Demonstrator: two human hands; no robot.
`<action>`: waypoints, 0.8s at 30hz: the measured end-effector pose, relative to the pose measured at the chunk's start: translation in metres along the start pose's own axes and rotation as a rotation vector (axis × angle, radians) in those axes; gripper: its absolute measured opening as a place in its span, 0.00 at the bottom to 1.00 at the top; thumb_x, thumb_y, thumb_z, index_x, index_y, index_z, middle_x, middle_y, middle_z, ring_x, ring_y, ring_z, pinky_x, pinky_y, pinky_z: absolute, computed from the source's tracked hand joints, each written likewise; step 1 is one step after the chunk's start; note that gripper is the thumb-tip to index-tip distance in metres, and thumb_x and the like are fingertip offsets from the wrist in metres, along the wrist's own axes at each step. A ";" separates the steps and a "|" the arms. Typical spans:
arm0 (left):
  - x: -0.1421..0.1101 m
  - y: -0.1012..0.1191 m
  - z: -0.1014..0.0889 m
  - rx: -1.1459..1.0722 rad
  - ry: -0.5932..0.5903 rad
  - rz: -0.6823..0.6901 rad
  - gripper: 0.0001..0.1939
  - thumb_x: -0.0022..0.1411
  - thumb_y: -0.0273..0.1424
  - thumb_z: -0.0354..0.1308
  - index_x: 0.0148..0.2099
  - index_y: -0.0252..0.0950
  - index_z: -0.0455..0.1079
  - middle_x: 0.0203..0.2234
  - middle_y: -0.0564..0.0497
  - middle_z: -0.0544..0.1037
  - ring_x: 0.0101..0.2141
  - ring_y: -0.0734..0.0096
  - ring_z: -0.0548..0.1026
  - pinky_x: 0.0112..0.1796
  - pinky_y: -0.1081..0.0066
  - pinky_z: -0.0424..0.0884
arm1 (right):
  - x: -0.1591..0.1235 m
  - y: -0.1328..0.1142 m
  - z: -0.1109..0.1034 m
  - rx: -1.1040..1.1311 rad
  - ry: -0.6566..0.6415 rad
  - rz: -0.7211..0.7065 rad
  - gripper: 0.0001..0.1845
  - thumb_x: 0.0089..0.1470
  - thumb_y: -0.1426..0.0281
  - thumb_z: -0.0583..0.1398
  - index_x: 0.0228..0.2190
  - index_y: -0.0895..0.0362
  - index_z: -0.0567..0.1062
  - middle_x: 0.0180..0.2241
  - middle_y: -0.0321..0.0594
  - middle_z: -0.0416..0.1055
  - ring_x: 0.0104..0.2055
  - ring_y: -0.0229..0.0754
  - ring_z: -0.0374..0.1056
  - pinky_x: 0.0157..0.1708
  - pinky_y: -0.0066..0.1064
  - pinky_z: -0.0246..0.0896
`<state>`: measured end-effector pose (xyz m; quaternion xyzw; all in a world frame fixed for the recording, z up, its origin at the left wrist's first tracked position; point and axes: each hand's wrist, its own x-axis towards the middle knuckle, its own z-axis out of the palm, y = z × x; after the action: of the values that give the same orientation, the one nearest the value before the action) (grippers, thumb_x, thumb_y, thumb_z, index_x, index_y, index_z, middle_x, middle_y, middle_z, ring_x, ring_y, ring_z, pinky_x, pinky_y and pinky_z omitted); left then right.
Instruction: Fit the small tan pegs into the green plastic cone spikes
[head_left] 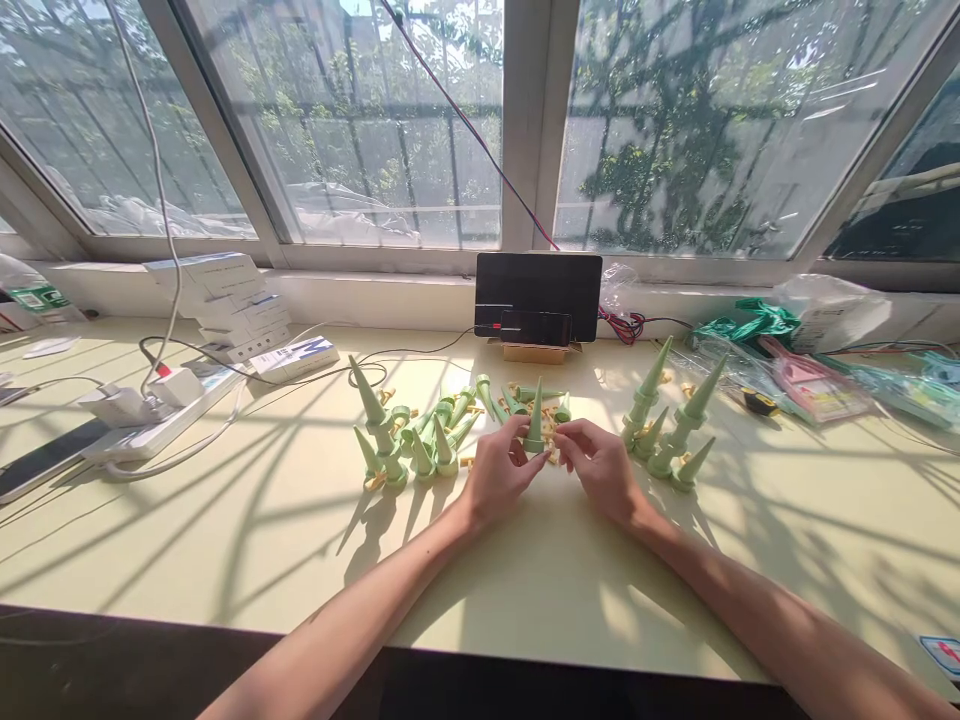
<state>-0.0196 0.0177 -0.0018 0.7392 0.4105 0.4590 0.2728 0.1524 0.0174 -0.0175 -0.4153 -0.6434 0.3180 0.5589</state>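
My left hand (504, 468) is closed around the base of a pale green cone-shaped piece (535, 420), held with its point up. Close by on its right, my right hand (598, 462) has its thumb and fingertips pinched together beside the cone's base. What lies between those fingertips is too small to make out. Behind both hands lies a loose heap of green cones (442, 412) and small tan pieces. Upright green cones (390, 455), some stacked, stand at the heap's left. A similar upright group (679, 440) stands right of my right hand.
A black tablet (538, 285) leans by the window with a phone (535, 328) before it. On the left are white boxes (240, 300) and a power strip (172, 410) with cables. Plastic bags (817, 375) and a black-yellow tape measure (759, 402) lie at the right.
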 end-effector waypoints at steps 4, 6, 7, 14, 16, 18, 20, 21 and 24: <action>0.000 -0.002 0.000 0.005 0.001 -0.002 0.15 0.59 0.34 0.62 0.47 0.36 0.67 0.36 0.50 0.78 0.23 0.78 0.72 0.23 0.77 0.69 | 0.000 0.000 -0.001 -0.011 -0.005 0.002 0.12 0.59 0.60 0.61 0.33 0.57 0.74 0.22 0.35 0.69 0.22 0.37 0.65 0.23 0.29 0.62; 0.000 -0.003 0.001 0.003 0.001 -0.001 0.15 0.59 0.34 0.62 0.47 0.36 0.67 0.36 0.49 0.77 0.23 0.79 0.72 0.23 0.77 0.69 | 0.000 0.000 -0.001 -0.022 -0.008 0.004 0.12 0.59 0.60 0.61 0.33 0.57 0.74 0.22 0.35 0.70 0.21 0.37 0.65 0.23 0.29 0.61; 0.000 -0.003 0.001 0.000 0.002 0.001 0.15 0.60 0.34 0.62 0.47 0.36 0.67 0.36 0.49 0.77 0.22 0.79 0.72 0.23 0.77 0.69 | 0.000 -0.001 -0.002 -0.027 -0.011 0.005 0.12 0.59 0.60 0.61 0.33 0.57 0.74 0.22 0.35 0.70 0.21 0.37 0.65 0.23 0.29 0.61; 0.001 -0.001 0.001 0.030 0.006 0.005 0.16 0.60 0.32 0.60 0.51 0.35 0.67 0.41 0.47 0.77 0.23 0.80 0.73 0.23 0.78 0.70 | 0.000 -0.004 -0.002 -0.122 -0.052 0.012 0.14 0.61 0.60 0.59 0.32 0.58 0.75 0.22 0.36 0.70 0.22 0.37 0.65 0.26 0.30 0.61; 0.001 -0.001 0.002 0.044 0.006 0.001 0.17 0.61 0.32 0.60 0.52 0.35 0.68 0.43 0.46 0.77 0.23 0.81 0.72 0.23 0.78 0.70 | 0.000 -0.004 -0.002 -0.148 -0.053 0.007 0.15 0.61 0.60 0.59 0.32 0.58 0.75 0.22 0.36 0.70 0.23 0.38 0.65 0.26 0.30 0.61; 0.000 0.000 0.002 0.046 0.010 -0.005 0.18 0.61 0.33 0.60 0.53 0.34 0.68 0.44 0.44 0.77 0.23 0.80 0.73 0.23 0.77 0.70 | 0.000 -0.004 -0.001 -0.164 -0.050 0.001 0.15 0.62 0.60 0.59 0.31 0.58 0.76 0.23 0.36 0.70 0.23 0.38 0.65 0.27 0.30 0.61; 0.000 0.002 0.002 0.043 0.022 -0.014 0.19 0.62 0.35 0.59 0.54 0.34 0.69 0.45 0.43 0.78 0.25 0.78 0.74 0.24 0.76 0.71 | 0.001 -0.004 -0.001 -0.170 -0.045 -0.004 0.15 0.62 0.59 0.59 0.31 0.58 0.76 0.23 0.37 0.70 0.23 0.38 0.65 0.27 0.30 0.61; 0.000 0.003 0.002 0.039 0.025 -0.022 0.20 0.63 0.36 0.59 0.55 0.33 0.69 0.44 0.43 0.78 0.25 0.77 0.74 0.24 0.76 0.72 | 0.001 -0.005 -0.001 -0.173 -0.042 -0.007 0.15 0.62 0.59 0.59 0.31 0.58 0.75 0.23 0.37 0.70 0.23 0.38 0.65 0.27 0.30 0.61; 0.000 0.004 0.002 0.006 0.021 -0.056 0.19 0.66 0.38 0.55 0.54 0.32 0.70 0.41 0.43 0.79 0.25 0.75 0.74 0.24 0.75 0.72 | 0.001 -0.004 -0.001 -0.184 -0.037 -0.019 0.16 0.62 0.59 0.58 0.30 0.58 0.75 0.23 0.37 0.70 0.23 0.38 0.65 0.27 0.30 0.61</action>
<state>-0.0165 0.0159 0.0009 0.7233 0.4353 0.4577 0.2790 0.1528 0.0161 -0.0132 -0.4530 -0.6840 0.2597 0.5095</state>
